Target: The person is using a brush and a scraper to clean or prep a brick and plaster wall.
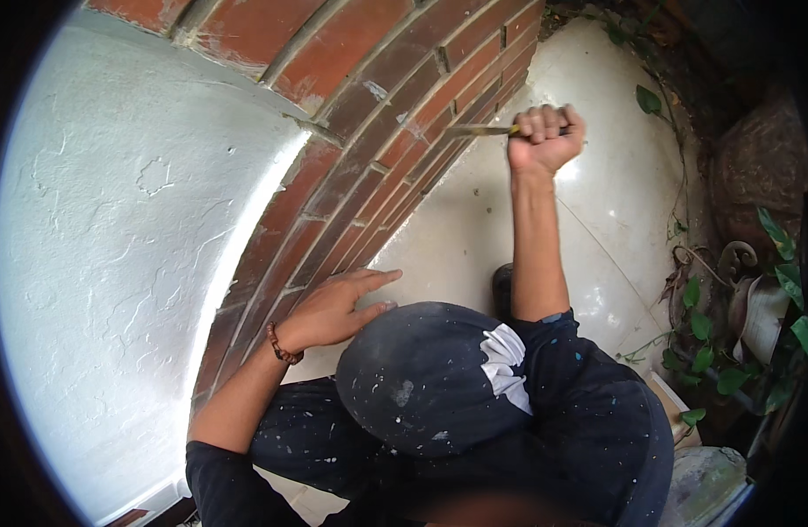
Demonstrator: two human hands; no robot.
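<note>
My right hand (543, 135) is closed around the dark handle of a flat-bladed hand tool (480, 130), perhaps a scraper or putty knife. Its blade points left and overlaps the lower part of the red brick wall (377, 132) in view; whether it touches the brick cannot be told. With fingers spread and nothing in it, my left hand (335, 306) is beside the bottom of the wall. A beaded bracelet (284, 346) circles that wrist. Pale mortar lines and whitish marks show on the bricks.
White textured plaster (127, 217) adjoins the bricks at the left. A glossy pale floor (595, 217) spans the middle right, with small dark specks on it. Leafy vines (704, 323) and a large brown pot-like object (760, 171) line the right side. My paint-spotted knees (430, 382) are below my hands.
</note>
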